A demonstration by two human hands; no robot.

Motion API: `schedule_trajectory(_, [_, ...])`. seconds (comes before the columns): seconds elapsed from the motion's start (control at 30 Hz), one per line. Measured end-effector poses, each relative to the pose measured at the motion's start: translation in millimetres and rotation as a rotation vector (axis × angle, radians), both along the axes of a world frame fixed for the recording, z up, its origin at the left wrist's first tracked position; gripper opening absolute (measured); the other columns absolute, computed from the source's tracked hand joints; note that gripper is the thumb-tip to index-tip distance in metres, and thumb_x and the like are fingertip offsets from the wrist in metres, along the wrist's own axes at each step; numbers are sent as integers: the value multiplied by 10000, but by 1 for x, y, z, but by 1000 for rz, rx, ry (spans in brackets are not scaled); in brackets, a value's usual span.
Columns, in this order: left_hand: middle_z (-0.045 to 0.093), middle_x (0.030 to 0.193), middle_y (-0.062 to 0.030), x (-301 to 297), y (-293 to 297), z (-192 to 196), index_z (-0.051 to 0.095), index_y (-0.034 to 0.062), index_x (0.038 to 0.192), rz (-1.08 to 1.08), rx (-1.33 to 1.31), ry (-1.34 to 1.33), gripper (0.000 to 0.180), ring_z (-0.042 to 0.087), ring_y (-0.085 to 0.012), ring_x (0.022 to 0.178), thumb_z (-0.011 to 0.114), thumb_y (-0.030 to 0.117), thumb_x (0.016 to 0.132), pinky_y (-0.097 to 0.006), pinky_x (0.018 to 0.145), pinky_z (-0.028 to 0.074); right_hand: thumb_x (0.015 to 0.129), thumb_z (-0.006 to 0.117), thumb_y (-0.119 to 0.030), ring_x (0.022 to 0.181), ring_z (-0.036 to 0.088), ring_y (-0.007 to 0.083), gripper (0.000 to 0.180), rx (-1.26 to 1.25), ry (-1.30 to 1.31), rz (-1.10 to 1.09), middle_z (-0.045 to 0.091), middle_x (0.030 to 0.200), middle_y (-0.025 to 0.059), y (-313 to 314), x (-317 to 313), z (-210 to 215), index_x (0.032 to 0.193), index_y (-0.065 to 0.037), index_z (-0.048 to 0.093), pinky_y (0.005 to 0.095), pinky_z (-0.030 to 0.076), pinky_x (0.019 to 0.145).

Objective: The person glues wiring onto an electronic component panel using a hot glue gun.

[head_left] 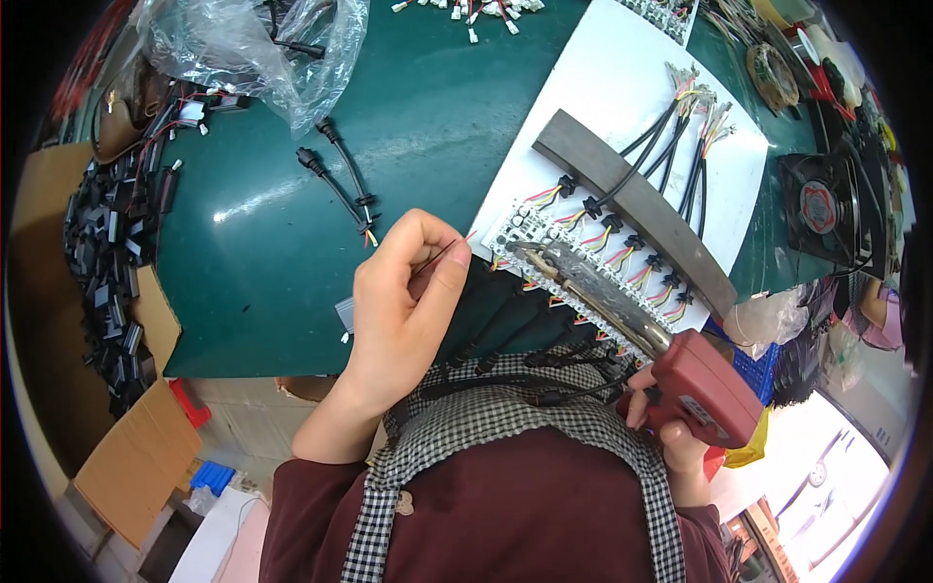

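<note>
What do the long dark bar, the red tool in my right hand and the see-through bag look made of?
Long dark bar: perhaps dull metal, from its even grey and crisp edges; stone isn't ruled out.
Red tool: probably matte moulded plastic at the body, given its uniform colour and rounded corners.
See-through bag: likely thin, glossy plastic film, judging by its creases and bright highlights.

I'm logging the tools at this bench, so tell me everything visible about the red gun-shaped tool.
The red gun-shaped tool has a boxy, dark-red housing that looks like plastic, with a label on its side. A long metal barrel, partly dark and stained, points up and left, slanting over the circuit boards. The person's right hand grips it from below. The handle is mostly hidden, and whether the tip touches a board is unclear.
</note>
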State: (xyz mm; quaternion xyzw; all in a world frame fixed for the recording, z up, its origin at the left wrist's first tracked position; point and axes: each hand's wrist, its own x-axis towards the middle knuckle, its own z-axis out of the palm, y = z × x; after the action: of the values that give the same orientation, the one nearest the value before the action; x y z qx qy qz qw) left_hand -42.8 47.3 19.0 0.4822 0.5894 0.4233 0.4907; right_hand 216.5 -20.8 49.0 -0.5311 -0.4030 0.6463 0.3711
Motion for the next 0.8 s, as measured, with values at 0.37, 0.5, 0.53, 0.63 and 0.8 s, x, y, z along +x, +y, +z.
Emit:
schedule_trajectory(0.37, [511,627,-76,6,2,-3,507,3,724,-2,80,192,76,438,-121,506,583,10,731,-243,465,355,672,801,-205,701,611,184,834,12,114,20,622,944,185,-8,17,-12,1338,17,350,238,479,582])
schedule_trajectory(0.5, [528,620,-86,7,5,0,505,6,716,-52,32,309,81,481,-140,505,585,14,719,-255,481,398,678,797,-187,694,609,195,851,-47,145,-11,614,953,198,-5,9,-9,1360,3,325,270,491,602])
schedule_trajectory(0.53, [521,608,-84,7,6,0,504,6,713,-54,56,314,82,479,-140,496,585,17,713,-254,480,400,678,797,-187,694,609,195,851,-50,144,-10,614,953,198,-5,9,-9,1360,3,325,270,491,602])
schedule_trajectory(0.63, [515,596,-83,7,8,0,502,5,708,-62,76,312,82,474,-141,487,582,24,703,-253,478,400,680,794,-182,693,608,197,852,-58,165,2,610,956,201,-5,10,-13,1362,5,319,283,493,610])
schedule_trajectory(0.8, [522,598,-85,4,12,5,499,-2,703,-118,4,330,79,476,-142,487,572,29,699,-247,484,407,688,789,-183,673,597,182,836,-41,159,15,616,902,172,-3,9,-14,1350,30,326,280,490,612])
